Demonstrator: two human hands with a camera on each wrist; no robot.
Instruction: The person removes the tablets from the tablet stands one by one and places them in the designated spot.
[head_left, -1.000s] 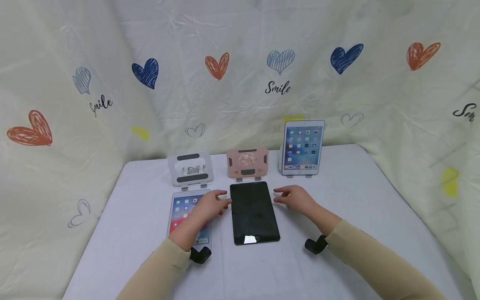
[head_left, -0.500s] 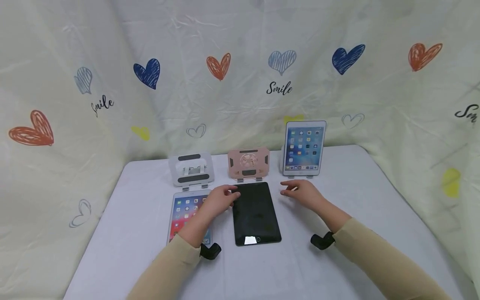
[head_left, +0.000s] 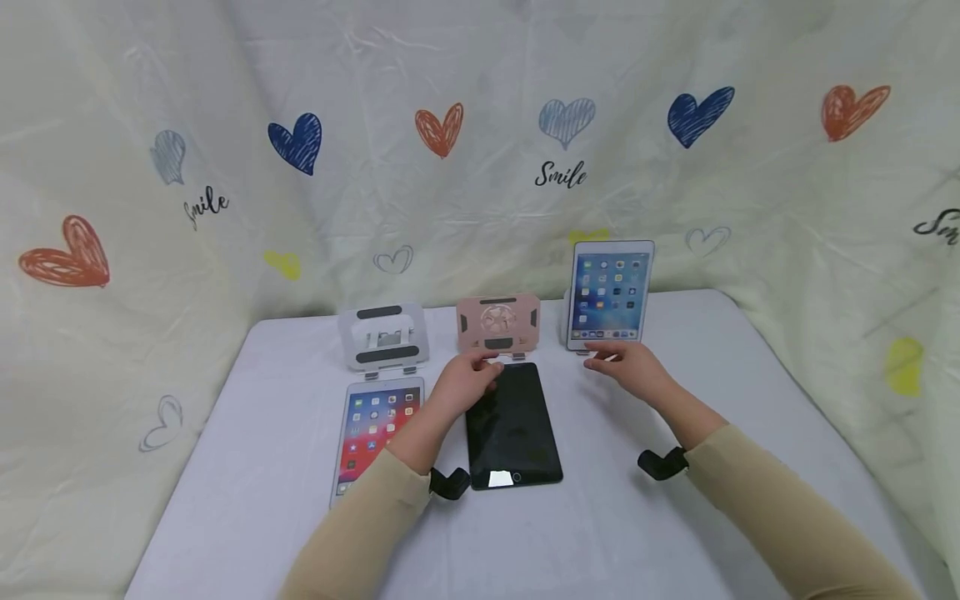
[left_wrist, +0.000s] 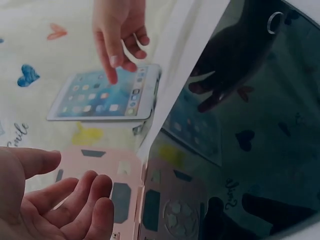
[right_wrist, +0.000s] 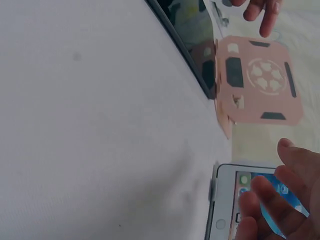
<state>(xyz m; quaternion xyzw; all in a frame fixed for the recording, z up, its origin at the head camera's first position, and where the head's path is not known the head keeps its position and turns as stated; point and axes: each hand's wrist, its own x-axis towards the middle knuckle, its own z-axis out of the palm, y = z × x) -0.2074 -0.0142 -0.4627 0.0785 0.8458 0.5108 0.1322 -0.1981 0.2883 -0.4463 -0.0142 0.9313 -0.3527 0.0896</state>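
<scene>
My left hand (head_left: 468, 381) hovers over the upper left part of a black tablet (head_left: 517, 442) with a dark screen, which lies flat. Its fingers are loosely bent and hold nothing. Just beyond stands a pink tablet stand (head_left: 498, 323), also visible in the left wrist view. My right hand (head_left: 630, 367) is in front of the lower edge of a white tablet (head_left: 609, 287) that leans upright on a stand. Nothing is between its thumb and fingers, and whether they touch that tablet I cannot tell. The right wrist view shows the right hand (right_wrist: 280, 200) before its lit screen.
Another white tablet (head_left: 367, 425) with a lit red and blue screen lies flat at the left, partly behind my left forearm. Behind it stands a light grey tablet stand (head_left: 384, 337). A white cloth covers the table (head_left: 600, 542); a curtain with printed hearts hangs behind.
My left hand has moved right and forward from beside the black tablet to over its top. My right hand has moved right and forward to the upright white tablet. The tablets stay put.
</scene>
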